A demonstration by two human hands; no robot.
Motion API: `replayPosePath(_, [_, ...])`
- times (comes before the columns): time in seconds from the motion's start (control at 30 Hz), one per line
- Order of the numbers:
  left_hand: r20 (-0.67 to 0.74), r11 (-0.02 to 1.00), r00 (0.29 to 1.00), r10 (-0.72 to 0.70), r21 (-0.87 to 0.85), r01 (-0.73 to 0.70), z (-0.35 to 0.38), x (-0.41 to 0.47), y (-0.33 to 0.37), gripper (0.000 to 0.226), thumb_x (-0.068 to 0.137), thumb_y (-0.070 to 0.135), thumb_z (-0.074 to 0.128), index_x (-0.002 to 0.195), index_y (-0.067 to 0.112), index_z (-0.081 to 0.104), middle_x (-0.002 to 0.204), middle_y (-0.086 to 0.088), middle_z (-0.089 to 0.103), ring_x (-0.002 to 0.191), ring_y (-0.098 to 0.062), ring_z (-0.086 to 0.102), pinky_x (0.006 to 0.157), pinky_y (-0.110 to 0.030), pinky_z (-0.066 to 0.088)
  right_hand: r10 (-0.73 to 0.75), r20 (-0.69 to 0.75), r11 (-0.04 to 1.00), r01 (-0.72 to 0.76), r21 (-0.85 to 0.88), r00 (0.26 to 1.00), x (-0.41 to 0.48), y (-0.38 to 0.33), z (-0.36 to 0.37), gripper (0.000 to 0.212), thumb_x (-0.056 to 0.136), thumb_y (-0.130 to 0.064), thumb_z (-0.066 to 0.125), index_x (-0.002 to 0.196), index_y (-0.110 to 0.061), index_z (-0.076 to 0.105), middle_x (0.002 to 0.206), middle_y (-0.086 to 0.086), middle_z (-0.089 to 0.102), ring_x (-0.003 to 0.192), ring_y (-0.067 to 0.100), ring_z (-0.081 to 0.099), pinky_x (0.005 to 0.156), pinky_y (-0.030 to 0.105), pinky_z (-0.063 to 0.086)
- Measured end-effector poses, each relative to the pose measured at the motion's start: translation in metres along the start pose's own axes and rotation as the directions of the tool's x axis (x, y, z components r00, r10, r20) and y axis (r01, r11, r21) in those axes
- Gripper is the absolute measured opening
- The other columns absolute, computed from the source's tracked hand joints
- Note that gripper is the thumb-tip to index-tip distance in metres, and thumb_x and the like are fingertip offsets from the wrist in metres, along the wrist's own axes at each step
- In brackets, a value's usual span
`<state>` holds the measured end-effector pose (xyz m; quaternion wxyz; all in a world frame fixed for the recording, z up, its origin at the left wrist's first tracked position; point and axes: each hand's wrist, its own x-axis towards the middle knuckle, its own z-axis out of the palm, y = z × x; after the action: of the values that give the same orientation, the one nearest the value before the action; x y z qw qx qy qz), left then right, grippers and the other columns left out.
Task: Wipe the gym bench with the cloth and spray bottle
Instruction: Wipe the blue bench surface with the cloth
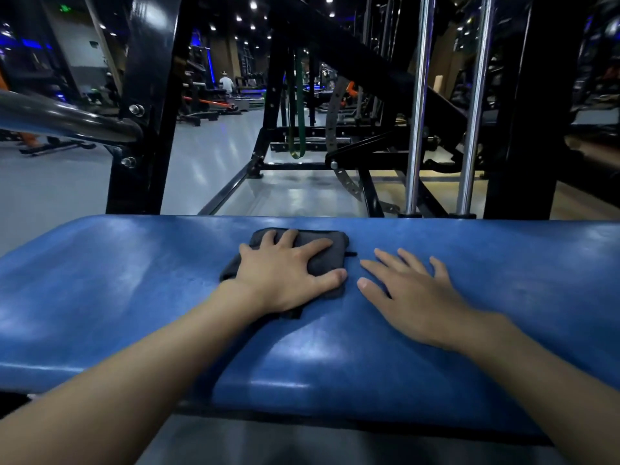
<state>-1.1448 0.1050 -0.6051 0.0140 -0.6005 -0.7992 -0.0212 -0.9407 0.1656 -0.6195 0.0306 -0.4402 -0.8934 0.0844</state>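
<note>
Two bare forearms come in from the lower edge of the head view and reach toward 12 o'clock over the blue bench [134, 280]. Its padded top runs across the picture, with the long axis from 9 o'clock to 3 o'clock.

The left hand [285, 273] lies flat on a dark folded cloth [322, 261], fingers straight and spread, and the palm presses it on the pad. Nothing is curled around the cloth; it is held only by pressure from above. The cloth sits in the middle of the bench, closer to the far edge than to the near one, and it shows past the fingertips toward 1 o'clock and past the wrist toward 7 o'clock.

The right hand [412, 297] rests flat on the bare pad just beside the cloth, at 3 o'clock from it. Its fingers are straight and hold nothing, and they do not touch the cloth.

I judge that the wiping is in progress. The left hand is the one on the cloth, so the next stroke can follow the long axis. Much pad lies toward 9 o'clock, and as much toward 3 o'clock behind the right hand.

No spray bottle is in the picture. Beyond the bench stand a black machine frame [147, 129] and two shiny rods [419, 112].
</note>
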Motion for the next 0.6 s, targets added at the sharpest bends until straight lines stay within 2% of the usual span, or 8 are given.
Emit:
replayPosePath(0.17, [0.011, 0.999, 1.000, -0.005, -0.040, 0.005, 0.002, 0.074, -0.008, 0.076, 0.078, 0.092, 0.023, 0.147, 0.061, 0.022, 0.163, 0.002, 0.025, 0.150, -0.033, 0.019, 0.110, -0.066, 0.022, 0.009, -0.004, 0.999, -0.009, -0.034, 1.000, 0.001, -0.001, 0.001, 0.059, 0.098, -0.063, 0.014, 0.153, -0.042, 0.017, 0.165, -0.013, 0.002, 0.152, 0.016, -0.005, 0.119, 0.056, -0.004])
replayPosePath(0.3, [-0.003, 0.997, 1.000, -0.010, -0.073, 0.010, 0.000, 0.109, -0.013, 0.076, 0.075, 0.094, 0.021, 0.144, 0.063, 0.026, 0.157, 0.003, 0.037, 0.144, -0.034, 0.031, 0.106, -0.061, 0.026, 0.014, -0.014, 1.000, -0.014, -0.019, 1.000, 0.001, -0.001, 0.001, 0.058, 0.098, -0.062, 0.015, 0.152, -0.044, 0.018, 0.165, -0.016, 0.003, 0.152, 0.014, -0.005, 0.119, 0.056, -0.004])
replayPosePath(0.37, [-0.001, 0.997, 1.000, -0.014, -0.078, 0.014, 0.000, 0.112, -0.014, 0.076, 0.075, 0.094, 0.021, 0.144, 0.064, 0.027, 0.155, 0.002, 0.039, 0.143, -0.034, 0.033, 0.107, -0.061, 0.027, 0.013, -0.025, 1.000, -0.013, -0.002, 1.000, 0.001, 0.000, 0.001, 0.057, 0.097, -0.062, 0.015, 0.151, -0.045, 0.020, 0.165, -0.017, 0.004, 0.152, 0.014, -0.004, 0.120, 0.055, -0.003])
replayPosePath(0.6, [-0.006, 0.999, 1.000, 0.016, -0.028, -0.016, 0.002, 0.071, -0.012, 0.075, 0.080, 0.091, 0.022, 0.148, 0.060, 0.025, 0.163, 0.001, 0.027, 0.149, -0.032, 0.022, 0.110, -0.063, 0.023, 0.031, -0.036, 0.999, -0.029, 0.032, 0.999, 0.000, -0.001, -0.001, 0.053, 0.100, -0.059, 0.018, 0.151, -0.045, 0.023, 0.164, -0.018, 0.008, 0.151, 0.012, -0.001, 0.120, 0.051, -0.004])
